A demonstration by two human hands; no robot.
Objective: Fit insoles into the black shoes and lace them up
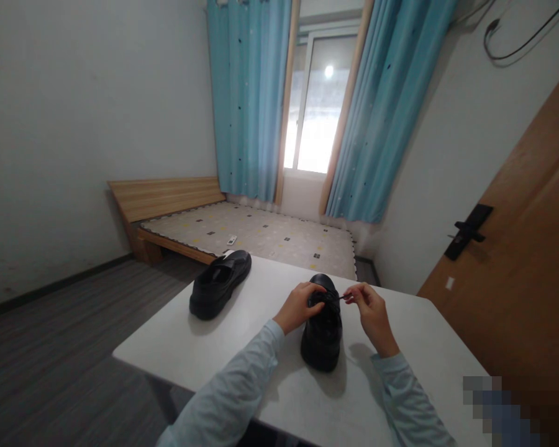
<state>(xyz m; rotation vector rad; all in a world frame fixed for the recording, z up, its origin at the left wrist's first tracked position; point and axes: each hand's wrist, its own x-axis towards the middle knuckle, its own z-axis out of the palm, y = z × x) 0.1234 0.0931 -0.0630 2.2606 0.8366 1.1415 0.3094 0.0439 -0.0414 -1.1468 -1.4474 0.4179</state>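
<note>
A black lace-up shoe (323, 332) stands on the white table (414, 347), heel toward the person. The left hand (299, 305) curls over its laced top, fingers bent down onto the laces. The right hand (371, 310) is pinched shut on a black lace end (345, 297) beside the shoe's right. A second black shoe (220, 283) sits well apart, to the left. Both forearms are cut off below.

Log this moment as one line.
left hand on near shoe | right hand pinching lace | second shoe apart, left | white table
</note>
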